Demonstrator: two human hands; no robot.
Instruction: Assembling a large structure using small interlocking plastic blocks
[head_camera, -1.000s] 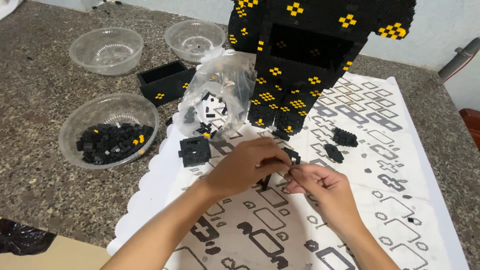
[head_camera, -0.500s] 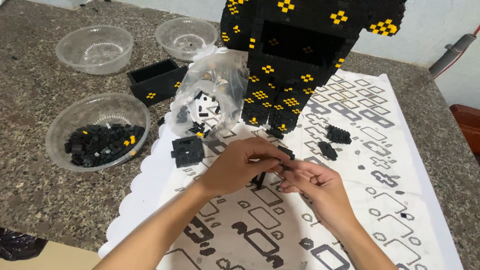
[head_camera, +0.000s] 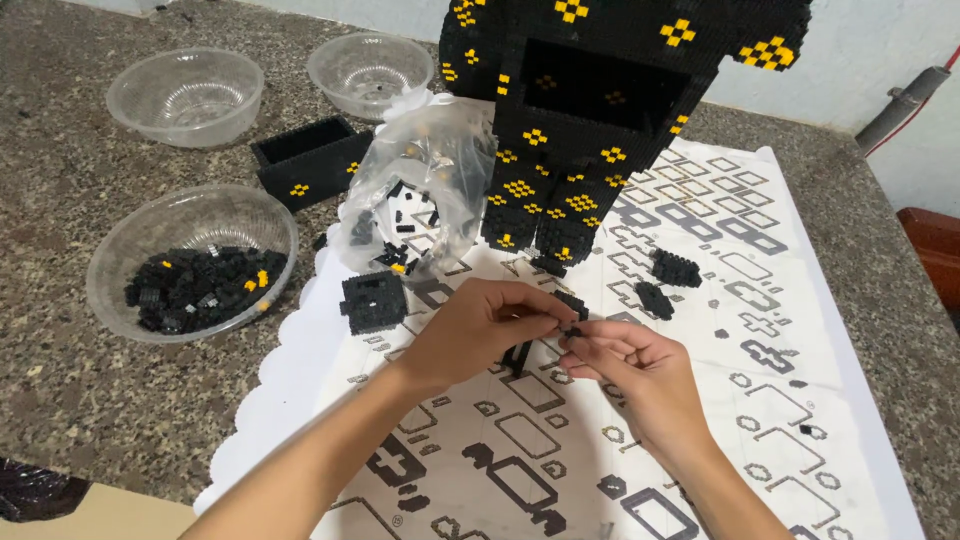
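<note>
- Plainly, the left hand (head_camera: 470, 335) and right hand (head_camera: 630, 365) meet over the patterned sheet (head_camera: 800, 330), each grip pinched shut on one small black brick piece (head_camera: 570, 328) between the fingertips.
- Behind them the tall black-and-yellow brick model (head_camera: 590, 120) looks largely built.
- Loose bricks remain in the bowl (head_camera: 190, 265) and the clear bag (head_camera: 420, 190) on the desk (head_camera: 80, 400), so much seems left.

Black-and-yellow brick model (head_camera: 600, 110) cut off by top edge. Tiny black piece (head_camera: 570, 330) mostly hidden between pinching fingertips (head_camera: 560, 312); shape unreadable. Dark bag (head_camera: 35, 490) clipped at lower left corner.
</note>
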